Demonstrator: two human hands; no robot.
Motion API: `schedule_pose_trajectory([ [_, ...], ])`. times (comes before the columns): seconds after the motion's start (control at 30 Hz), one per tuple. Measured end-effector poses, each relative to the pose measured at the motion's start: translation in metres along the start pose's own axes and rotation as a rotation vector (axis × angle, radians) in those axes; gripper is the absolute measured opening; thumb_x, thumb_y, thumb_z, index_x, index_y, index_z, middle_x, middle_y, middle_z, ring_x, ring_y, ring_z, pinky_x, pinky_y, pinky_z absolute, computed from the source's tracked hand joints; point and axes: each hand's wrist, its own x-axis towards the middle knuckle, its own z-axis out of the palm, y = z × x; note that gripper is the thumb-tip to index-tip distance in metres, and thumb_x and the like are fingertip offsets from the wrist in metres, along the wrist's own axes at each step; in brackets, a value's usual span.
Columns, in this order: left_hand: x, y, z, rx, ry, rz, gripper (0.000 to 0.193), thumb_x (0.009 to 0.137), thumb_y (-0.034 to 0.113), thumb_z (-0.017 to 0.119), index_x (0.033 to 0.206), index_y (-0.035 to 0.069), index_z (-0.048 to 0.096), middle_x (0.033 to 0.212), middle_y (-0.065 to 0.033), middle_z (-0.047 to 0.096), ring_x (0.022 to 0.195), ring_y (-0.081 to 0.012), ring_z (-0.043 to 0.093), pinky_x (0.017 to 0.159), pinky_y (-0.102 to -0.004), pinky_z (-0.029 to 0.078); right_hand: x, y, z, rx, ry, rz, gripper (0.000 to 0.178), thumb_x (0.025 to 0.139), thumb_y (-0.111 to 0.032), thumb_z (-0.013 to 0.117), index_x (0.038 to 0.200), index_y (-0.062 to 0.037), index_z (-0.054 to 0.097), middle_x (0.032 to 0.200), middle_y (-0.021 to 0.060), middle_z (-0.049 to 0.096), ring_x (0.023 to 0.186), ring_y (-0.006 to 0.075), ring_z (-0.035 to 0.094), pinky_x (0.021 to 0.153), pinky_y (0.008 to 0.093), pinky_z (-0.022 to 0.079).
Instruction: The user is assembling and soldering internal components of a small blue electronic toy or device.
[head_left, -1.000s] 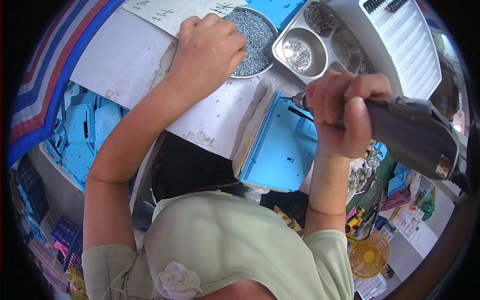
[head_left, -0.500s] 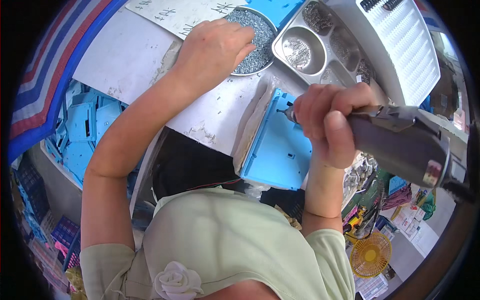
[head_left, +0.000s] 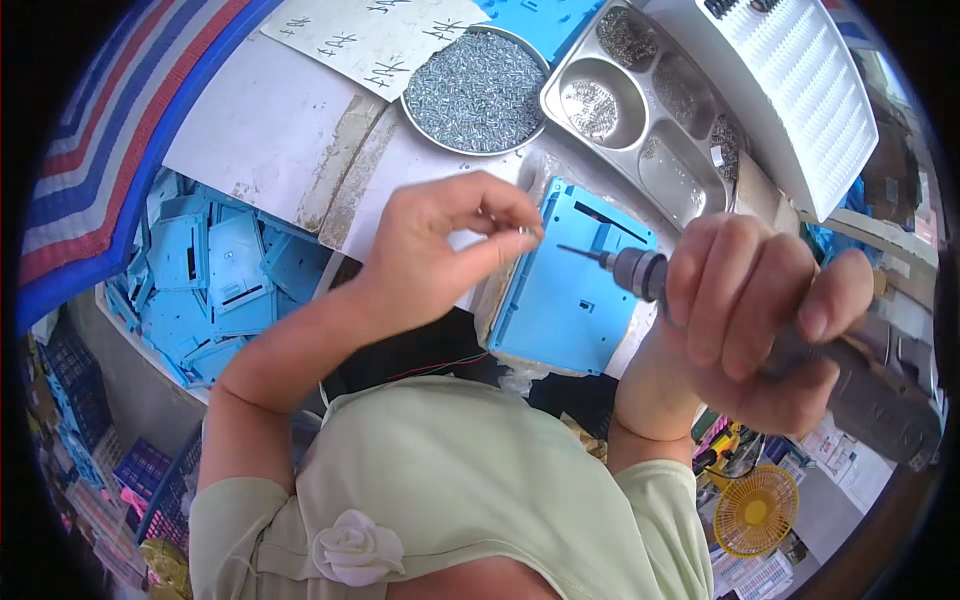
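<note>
My left hand [head_left: 440, 240] is closed in a pinch just above the upper left corner of a flat blue plastic panel [head_left: 565, 310]. A small shiny metal piece, apparently a screw, shows at its fingertips. My right hand [head_left: 755, 305] is wrapped round a dark electric screwdriver [head_left: 636, 272]. The tool lies nearly level, its thin bit pointing left over the panel toward my left fingertips, apart from them. Slots and small holes mark the panel, which rests on a pale, worn-edged support. Beyond it, a round metal dish [head_left: 480, 153] holds many small silvery screws [head_left: 472, 90].
A steel compartment tray [head_left: 612, 150] with small metal parts stands beside the dish. Behind it is a white ribbed plastic box [head_left: 800, 110]. Many blue plastic panels [head_left: 205, 275] fill a bin at left. A marked sheet [head_left: 350, 35] lies at the back; a yellow basket [head_left: 757, 510] sits lower right.
My left hand has come back from the screw dish to the panel's upper left corner, fingers pinched. My right hand has drawn the screwdriver back to the right, lifting its bit off the panel.
</note>
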Motion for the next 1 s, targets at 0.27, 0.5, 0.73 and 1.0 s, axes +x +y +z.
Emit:
schedule_pose_trajectory([
  [0.27,-0.024,-0.011,0.014,-0.059,-0.034,0.16,0.029,0.089,-0.017,0.065,0.115,-0.004,0.063,0.11,-0.0154,0.069,0.104,-0.0232,0.071,0.093,-0.0362,0.058,-0.014,-0.009,0.018,0.03,0.014,-0.012,0.027,0.098,-0.038,0.065,0.108,-0.0186,0.049,0.072,-0.0065,0.061,0.061,0.0075,0.058,0.06,0.0253,0.048],
  [0.5,-0.031,-0.011,0.018,0.124,0.021,0.29,0.029,0.085,-0.015,0.069,0.111,-0.001,0.068,0.101,-0.0132,0.074,0.096,-0.0245,0.074,0.085,-0.0341,0.058,-0.02,-0.01,0.026,0.057,0.062,-0.012,0.023,0.1,-0.036,0.06,0.108,-0.0173,0.049,0.072,-0.0053,0.059,0.06,0.0083,0.057,0.061,0.0267,0.047],
  [0.73,-0.036,0.002,0.003,0.616,0.08,0.449,0.024,0.086,-0.007,0.071,0.108,0.002,0.074,0.098,-0.0122,0.077,0.086,-0.0259,0.076,0.075,-0.0316,0.059,-0.031,-0.003,0.034,0.01,0.148,0.05,0.023,0.101,-0.033,0.06,0.108,-0.0143,0.05,0.069,-0.0032,0.056,0.059,0.0114,0.055,0.058,0.0295,0.045],
  [1.0,-0.042,-0.003,-0.022,0.349,0.118,0.015,0.002,0.093,0.0,0.07,0.093,-0.001,0.071,0.089,-0.0091,0.075,0.077,-0.0129,0.073,0.067,-0.026,0.056,-0.042,0.014,0.064,-0.082,0.253,0.263,0.031,0.095,-0.028,0.071,0.094,-0.0105,0.046,0.061,0.001,0.052,0.052,0.0152,0.05,0.052,0.0322,0.043],
])
